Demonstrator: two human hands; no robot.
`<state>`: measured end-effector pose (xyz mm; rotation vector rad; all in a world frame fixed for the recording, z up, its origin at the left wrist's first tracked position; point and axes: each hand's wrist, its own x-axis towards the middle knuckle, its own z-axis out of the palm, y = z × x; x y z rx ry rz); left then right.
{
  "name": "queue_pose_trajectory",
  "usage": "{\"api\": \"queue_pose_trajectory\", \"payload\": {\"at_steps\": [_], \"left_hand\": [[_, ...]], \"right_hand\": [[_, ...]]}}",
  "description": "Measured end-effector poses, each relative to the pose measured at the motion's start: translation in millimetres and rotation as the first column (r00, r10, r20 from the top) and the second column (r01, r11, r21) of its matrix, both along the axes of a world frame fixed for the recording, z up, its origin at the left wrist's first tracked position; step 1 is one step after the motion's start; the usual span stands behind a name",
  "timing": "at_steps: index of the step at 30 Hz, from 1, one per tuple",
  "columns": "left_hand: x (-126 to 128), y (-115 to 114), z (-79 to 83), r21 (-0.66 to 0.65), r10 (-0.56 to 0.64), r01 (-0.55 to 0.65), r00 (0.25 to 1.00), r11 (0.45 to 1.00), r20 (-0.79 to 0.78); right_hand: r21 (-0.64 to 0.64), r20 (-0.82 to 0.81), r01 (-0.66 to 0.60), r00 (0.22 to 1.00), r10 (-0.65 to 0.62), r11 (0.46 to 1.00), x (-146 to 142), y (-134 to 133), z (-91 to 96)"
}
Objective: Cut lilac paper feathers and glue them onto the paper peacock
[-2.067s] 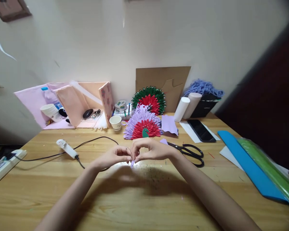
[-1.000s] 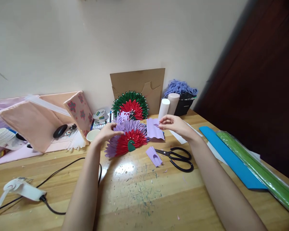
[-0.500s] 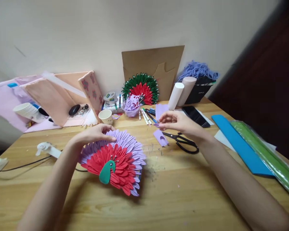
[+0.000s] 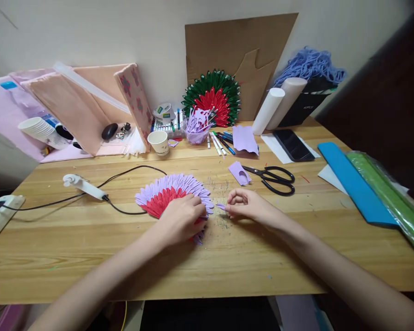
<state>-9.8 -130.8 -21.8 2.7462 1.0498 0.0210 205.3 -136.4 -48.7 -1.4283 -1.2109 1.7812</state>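
The scissors [image 4: 263, 174] lie right of the petal fan [image 4: 169, 195].

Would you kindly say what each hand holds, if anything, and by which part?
The right hand pinches a purple petal by its right end; the left hand lies over the purple-red fan, its grip unclear.

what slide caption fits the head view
Left hand on a red-and-purple paper-feather fan, right hand pinching a purple petal.

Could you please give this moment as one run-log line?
left hand: on red-and-purple fan; right hand: pinching purple piece near fan; scissors: on table
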Motion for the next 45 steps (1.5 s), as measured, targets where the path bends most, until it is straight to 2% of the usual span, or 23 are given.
{"api": "queue_pose_trajectory", "payload": {"at_steps": [4,11,15,19,22,26,32,45], "left_hand": [[9.1,1.4,-12.3,0.074,-0.016,0.023,0.996,0.997,-0.088],[13.9,3.9,-12.1,0.123,-0.031,0.053,0.985,0.991,-0.171],[8.4,4.5,-15.6,0.068,0.048,-0.041,0.994,0.997,-0.102],[0.3,4.7,-21.4,-0.042,0.160,-0.158,0.986,0.987,0.056],[-3.7,4.7,-24.9,-0.131,0.220,-0.201,0.963,0.971,0.153],[-5.4,4.9,-25.8,-0.184,0.237,-0.197,0.945,0.963,0.225],[-5.5,5.3,-26.5,-0.225,0.259,-0.203,0.932,0.953,0.253],[-5.5,2.5,-31.0,-0.206,0.269,-0.220,0.930,0.953,0.250]], "right_hand": [[-0.004,-0.006,0.029,1.000,-0.029,1.000,-1.1,-4.0,-4.3],[-0.043,0.003,0.005,1.000,-0.005,0.999,-4.0,-8.7,-4.4],[-0.087,0.024,-0.004,1.000,0.006,0.996,-8.0,-9.0,-2.6],[-0.094,0.025,-0.042,0.999,0.045,0.995,-13.4,-7.7,-4.3],[-0.106,0.044,-0.053,0.997,0.058,0.993,-18.9,-6.6,-4.7],[-0.124,0.094,-0.028,0.995,0.040,0.992,-24.8,-4.0,-6.0],[-0.106,0.104,-0.026,0.994,0.037,0.994,-26.1,2.3,-13.3],[-0.092,0.149,0.000,0.989,0.014,0.996,-37.9,7.3,-13.8]]}}
